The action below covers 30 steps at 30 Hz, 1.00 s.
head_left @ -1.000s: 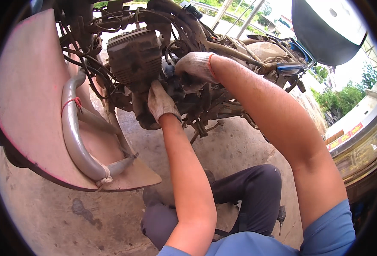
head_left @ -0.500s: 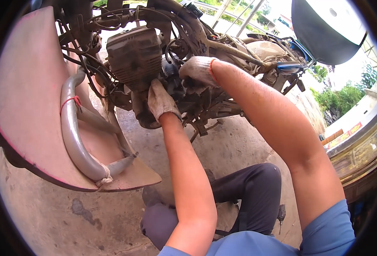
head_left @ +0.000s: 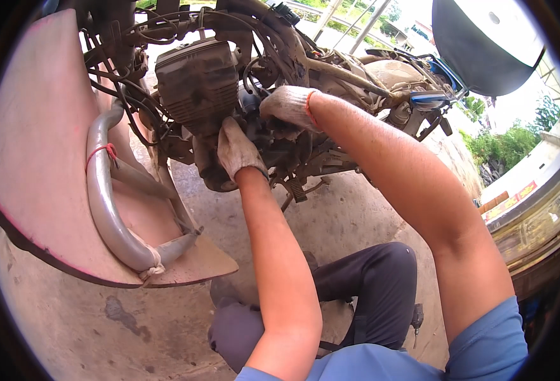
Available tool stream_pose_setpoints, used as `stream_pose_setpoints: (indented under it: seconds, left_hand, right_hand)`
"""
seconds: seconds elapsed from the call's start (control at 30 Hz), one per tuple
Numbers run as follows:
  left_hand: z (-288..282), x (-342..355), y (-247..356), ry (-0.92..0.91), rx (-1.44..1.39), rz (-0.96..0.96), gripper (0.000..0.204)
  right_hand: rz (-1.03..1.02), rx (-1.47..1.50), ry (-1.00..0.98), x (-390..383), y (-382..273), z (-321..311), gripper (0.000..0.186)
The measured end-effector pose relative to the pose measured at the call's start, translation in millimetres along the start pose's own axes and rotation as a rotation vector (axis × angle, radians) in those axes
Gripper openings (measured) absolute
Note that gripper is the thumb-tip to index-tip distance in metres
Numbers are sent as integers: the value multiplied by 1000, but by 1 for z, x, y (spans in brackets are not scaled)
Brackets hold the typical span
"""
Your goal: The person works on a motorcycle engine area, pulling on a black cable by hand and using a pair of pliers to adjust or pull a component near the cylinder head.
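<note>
Clock directions are read from the centre of the view. The fingers (head_left: 229, 131) of the gloved left hand (head_left: 240, 154) point toward 11 o'clock and press in at the foot of the engine cylinder (head_left: 197, 82); their tips are hidden, and whether they hold anything cannot be told. The gloved right hand (head_left: 287, 109), at 12 o'clock, has its fingers curled beside a dark rounded part (head_left: 254, 120) that lies between the hands; its grasp, too, cannot be told.

The engine cylinder lies at 11 o'clock, its long axis running from just before 12 down to just before 6, so that it leans slightly. It is broad at the head and narrower at the base, dark grey-brown, dull with dust, and ribbed by closely stacked fins running crosswise.

Farther out, the motorcycle frame (head_left: 349, 76), a dusty tube among cables, extends toward 1 and 2 o'clock. A silver tubular bar (head_left: 104, 203) with a red tie (head_left: 110, 151) stands at 9 o'clock against a pale pink panel (head_left: 39, 127). A small dark tool (head_left: 417, 315) rests between 4 and 5 o'clock on the stained concrete floor (head_left: 172, 317).
</note>
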<state>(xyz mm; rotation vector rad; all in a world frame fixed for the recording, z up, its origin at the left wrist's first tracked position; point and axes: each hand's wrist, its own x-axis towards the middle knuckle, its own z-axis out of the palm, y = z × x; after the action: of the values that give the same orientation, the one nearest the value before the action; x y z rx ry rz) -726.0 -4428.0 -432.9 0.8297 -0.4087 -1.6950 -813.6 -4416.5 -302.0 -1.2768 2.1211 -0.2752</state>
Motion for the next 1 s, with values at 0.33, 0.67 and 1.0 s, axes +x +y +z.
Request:
stream_pose_setpoints:
  seconds: [0.33, 0.67, 1.0]
  left_hand:
    - [11, -13, 3, 22, 90, 2, 60]
    - [10, -9, -7, 6, 177, 53, 62]
    - [6, -12, -1, -19, 132, 16, 61]
  right_hand:
    - [173, 22, 273, 9, 17, 14, 22]
    - [-550, -674, -420, 2, -28, -82, 6]
    - [175, 212, 104, -11, 4, 13, 15]
